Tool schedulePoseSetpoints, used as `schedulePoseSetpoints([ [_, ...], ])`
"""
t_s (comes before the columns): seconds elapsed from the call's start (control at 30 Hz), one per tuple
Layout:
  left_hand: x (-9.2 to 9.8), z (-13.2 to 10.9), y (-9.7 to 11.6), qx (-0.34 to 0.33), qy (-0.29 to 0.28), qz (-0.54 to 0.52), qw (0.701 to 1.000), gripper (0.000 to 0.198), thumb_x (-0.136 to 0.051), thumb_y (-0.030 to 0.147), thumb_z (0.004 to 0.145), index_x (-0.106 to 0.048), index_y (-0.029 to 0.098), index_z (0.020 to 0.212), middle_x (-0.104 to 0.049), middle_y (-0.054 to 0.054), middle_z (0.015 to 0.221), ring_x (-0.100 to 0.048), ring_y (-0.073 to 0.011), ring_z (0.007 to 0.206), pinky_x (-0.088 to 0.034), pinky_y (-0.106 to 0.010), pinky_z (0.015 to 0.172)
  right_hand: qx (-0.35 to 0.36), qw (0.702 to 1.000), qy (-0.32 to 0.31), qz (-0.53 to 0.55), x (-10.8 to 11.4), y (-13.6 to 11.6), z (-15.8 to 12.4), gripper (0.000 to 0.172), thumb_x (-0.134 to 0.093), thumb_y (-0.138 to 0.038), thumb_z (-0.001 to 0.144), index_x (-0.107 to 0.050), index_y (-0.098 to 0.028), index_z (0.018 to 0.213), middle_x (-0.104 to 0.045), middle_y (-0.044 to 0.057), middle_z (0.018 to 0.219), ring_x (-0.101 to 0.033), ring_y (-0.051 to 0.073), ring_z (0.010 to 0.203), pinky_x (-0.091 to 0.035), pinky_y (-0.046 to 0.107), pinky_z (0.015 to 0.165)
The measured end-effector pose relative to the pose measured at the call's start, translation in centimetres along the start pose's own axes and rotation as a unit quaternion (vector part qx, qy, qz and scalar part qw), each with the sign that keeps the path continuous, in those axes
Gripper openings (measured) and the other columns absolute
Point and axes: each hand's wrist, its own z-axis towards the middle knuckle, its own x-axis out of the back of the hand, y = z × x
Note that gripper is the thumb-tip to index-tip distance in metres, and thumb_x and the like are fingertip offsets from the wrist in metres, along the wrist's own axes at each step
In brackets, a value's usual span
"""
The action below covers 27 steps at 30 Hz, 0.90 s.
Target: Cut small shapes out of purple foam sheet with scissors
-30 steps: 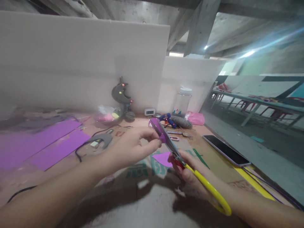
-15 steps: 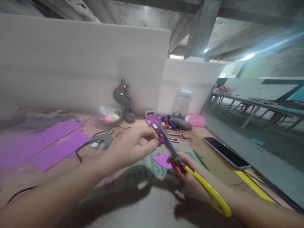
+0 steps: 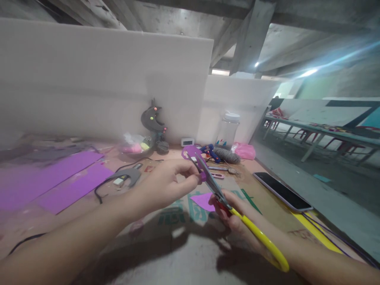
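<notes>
Over the middle of the table, my left hand pinches a small piece of purple paper between thumb and fingertips. My right hand is wrapped round the handles of a pair of scissors with yellow and red grips. Their blades point up and away, slightly apart, right at the purple piece beside my left fingertips. Beneath the scissors, a pointed pink-purple paper scrap lies on the cardboard. Behind the blade tips is a purple cut shape, partly covered by them.
Purple sheets and a grey crescent piece lie left. Farther back are a bowl of pompoms, a dark moon figure, a glue gun, grey yarn and a bottle. A phone sits at the right edge.
Almost nothing differs. Both hands, the purple piece and the scissors keep nearly the same place, with the view shifted very slightly.
</notes>
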Motion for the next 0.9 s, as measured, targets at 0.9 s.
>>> schedulePoseSetpoints([
  [0.9,0.2,0.2,0.4,0.015,-0.012,0.017,1.000,0.023,-0.052,0.027,0.090,-0.070,0.018,0.078,-0.071,0.000,0.082,-0.065,-0.0158,0.079,-0.045,-0.026,0.069,-0.013,1.000,0.027,-0.001,-0.4,-2.5,0.6,0.070,-0.050,-0.083,0.083,-0.060,-0.020,0.111,-0.063,0.007,0.097,-0.059,0.021,0.083,-0.052,0.033,0.076],
])
